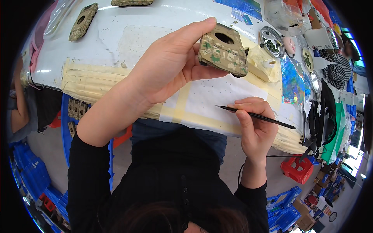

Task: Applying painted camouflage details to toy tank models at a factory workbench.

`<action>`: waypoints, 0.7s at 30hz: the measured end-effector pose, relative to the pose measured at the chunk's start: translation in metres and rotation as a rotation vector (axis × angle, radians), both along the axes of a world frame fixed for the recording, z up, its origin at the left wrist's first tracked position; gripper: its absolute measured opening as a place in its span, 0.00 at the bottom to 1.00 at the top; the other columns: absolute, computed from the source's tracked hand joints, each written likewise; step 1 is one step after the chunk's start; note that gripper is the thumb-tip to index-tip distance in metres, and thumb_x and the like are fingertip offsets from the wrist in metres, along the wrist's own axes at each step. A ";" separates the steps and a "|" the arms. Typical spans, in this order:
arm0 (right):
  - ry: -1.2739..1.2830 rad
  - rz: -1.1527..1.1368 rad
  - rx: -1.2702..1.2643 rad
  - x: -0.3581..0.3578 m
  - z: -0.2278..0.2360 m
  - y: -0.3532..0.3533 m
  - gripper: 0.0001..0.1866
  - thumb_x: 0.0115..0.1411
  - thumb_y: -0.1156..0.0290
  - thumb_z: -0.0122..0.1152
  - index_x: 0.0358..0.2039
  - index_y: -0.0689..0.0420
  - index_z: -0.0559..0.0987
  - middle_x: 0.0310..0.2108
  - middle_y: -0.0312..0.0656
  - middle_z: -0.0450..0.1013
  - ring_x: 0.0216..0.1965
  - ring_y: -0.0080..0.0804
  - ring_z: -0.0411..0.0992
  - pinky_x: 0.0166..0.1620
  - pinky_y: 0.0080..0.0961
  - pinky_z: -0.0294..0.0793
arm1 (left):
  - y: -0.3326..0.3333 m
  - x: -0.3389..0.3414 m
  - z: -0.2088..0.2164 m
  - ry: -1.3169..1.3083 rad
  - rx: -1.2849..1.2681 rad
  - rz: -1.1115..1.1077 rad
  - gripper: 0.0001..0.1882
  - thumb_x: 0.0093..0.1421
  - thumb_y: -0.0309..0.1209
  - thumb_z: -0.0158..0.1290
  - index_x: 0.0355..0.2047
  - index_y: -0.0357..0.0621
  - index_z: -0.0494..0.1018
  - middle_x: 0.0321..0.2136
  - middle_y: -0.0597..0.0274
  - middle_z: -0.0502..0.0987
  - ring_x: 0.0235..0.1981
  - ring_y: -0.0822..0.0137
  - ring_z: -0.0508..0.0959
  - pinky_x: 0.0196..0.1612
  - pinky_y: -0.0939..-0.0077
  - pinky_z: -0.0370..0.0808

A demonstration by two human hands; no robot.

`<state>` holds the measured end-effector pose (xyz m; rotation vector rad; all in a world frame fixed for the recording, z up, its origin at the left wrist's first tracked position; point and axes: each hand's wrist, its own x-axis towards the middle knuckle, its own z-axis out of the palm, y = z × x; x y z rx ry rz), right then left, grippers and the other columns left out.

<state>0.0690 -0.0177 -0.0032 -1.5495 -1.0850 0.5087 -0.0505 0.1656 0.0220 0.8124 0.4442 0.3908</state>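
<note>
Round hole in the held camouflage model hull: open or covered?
Open: the round hole looks dark in the camouflage model hull, held in the left hand, with no cover visible.

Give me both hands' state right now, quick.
Left hand: closed, holding the camouflage model hull by its side.
Right hand: closed, holding the thin black brush.

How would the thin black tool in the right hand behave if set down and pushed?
The black tool would probably roll, being slim and apparently round. It seems stiff: its shaft runs straight past the right hand. Its fine tip may be fragile.
</note>
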 end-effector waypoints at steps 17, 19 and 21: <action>-0.051 0.190 0.314 0.029 0.086 0.032 0.10 0.62 0.71 0.53 0.33 0.66 0.68 0.28 0.52 0.74 0.27 0.33 0.75 0.33 0.24 0.75 | 0.002 -0.003 0.008 0.026 -0.150 -0.135 0.29 0.65 0.50 0.38 0.51 0.34 0.66 0.34 0.45 0.77 0.27 0.60 0.80 0.27 0.78 0.79; -0.049 0.227 0.295 0.026 0.089 0.046 0.12 0.64 0.69 0.51 0.33 0.67 0.66 0.28 0.54 0.74 0.24 0.34 0.76 0.30 0.23 0.78 | 0.004 -0.004 0.005 -0.010 -0.177 -0.156 0.30 0.64 0.50 0.40 0.49 0.33 0.67 0.34 0.46 0.77 0.28 0.59 0.80 0.29 0.77 0.80; 0.010 0.267 0.241 0.024 0.092 0.052 0.11 0.64 0.70 0.49 0.33 0.67 0.65 0.29 0.53 0.73 0.28 0.35 0.77 0.33 0.25 0.80 | 0.004 -0.004 0.004 -0.054 -0.181 -0.168 0.30 0.63 0.50 0.44 0.48 0.30 0.66 0.34 0.46 0.77 0.31 0.58 0.81 0.33 0.76 0.82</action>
